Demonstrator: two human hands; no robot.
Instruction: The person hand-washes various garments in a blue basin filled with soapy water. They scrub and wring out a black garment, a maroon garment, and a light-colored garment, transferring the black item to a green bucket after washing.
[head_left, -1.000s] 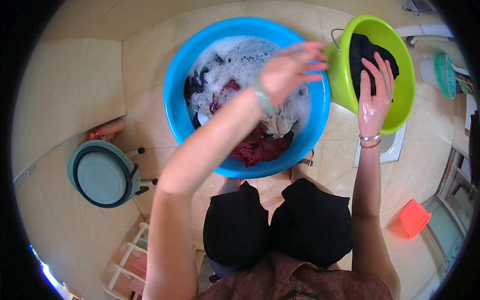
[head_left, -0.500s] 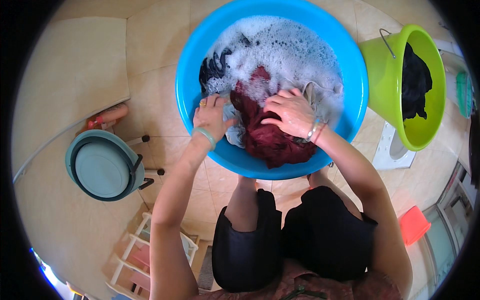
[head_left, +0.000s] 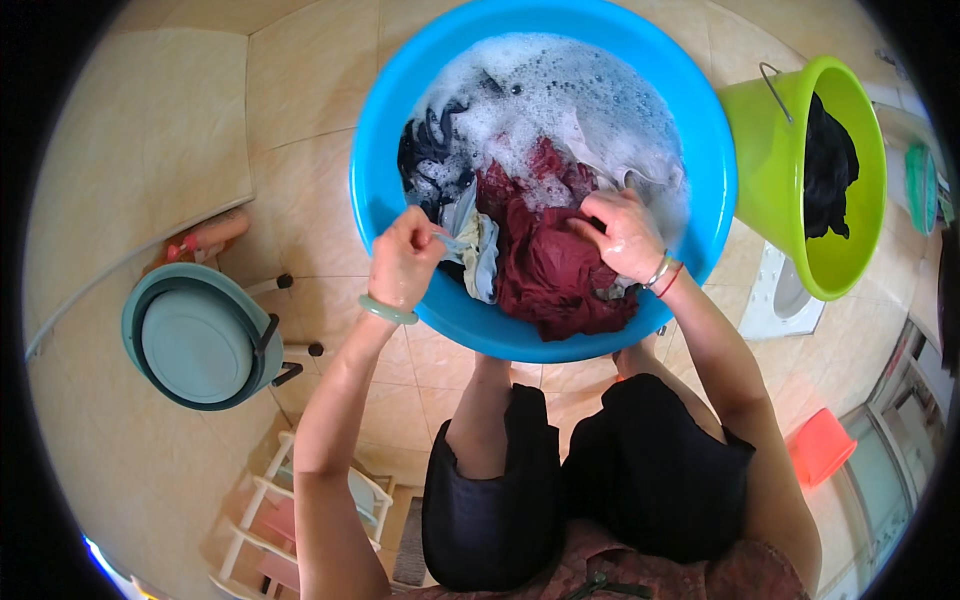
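Observation:
A large blue basin (head_left: 366, 190) holds soapy water and clothes. My left hand (head_left: 405, 250), wearing a pale green bangle, is at the basin's left rim, its fingers pinching the edge of a light blue cloth (head_left: 484, 260). A wet maroon garment (head_left: 550, 265) is bunched in the near middle of the basin. Over its right side my right hand (head_left: 622, 232) has its fingers curled on the fabric; the fingertips are partly hidden. Whitish cloth (head_left: 600, 165) lies just beyond that hand. Dark clothing (head_left: 425, 150) sits in the suds at the left.
White foam (head_left: 560, 75) covers the far water. A tilted lime-green bucket (head_left: 765, 150) with a dark cloth (head_left: 828, 170) inside stands right of the basin. At left is a grey-green round tub (head_left: 200, 345). A pink-red container (head_left: 822, 447) and a white rack (head_left: 260, 490) stand nearer.
My left hand has closed on the light blue cloth and lifted its edge toward the left rim. My right hand has shifted slightly right and curled its fingers. More whitish cloth shows above the foam.

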